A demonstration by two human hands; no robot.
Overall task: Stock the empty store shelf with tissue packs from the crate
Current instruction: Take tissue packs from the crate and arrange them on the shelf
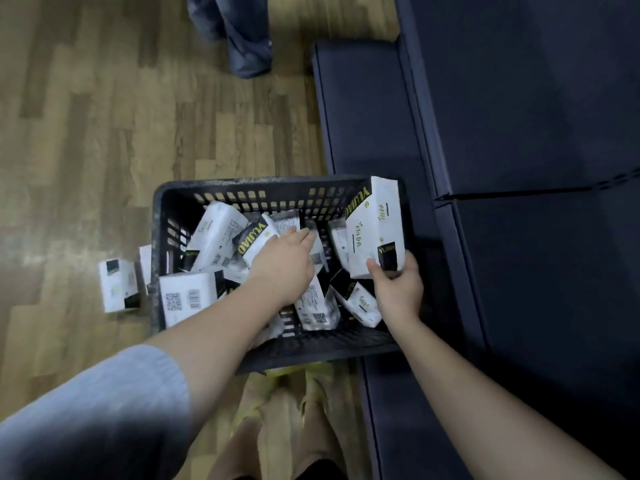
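A dark slotted plastic crate stands on the wood floor below me, holding several white-and-black tissue packs in a loose heap. My right hand grips one white tissue pack by its lower end and holds it upright above the crate's right side. My left hand reaches down into the middle of the crate, fingers lying on a pack with a black end; whether it grips the pack I cannot tell. The dark blue shelf runs along the right, its boards bare.
Two tissue packs lie on the floor just left of the crate. Another person's legs in dark trousers stand at the top. My own feet in yellow sandals are right behind the crate.
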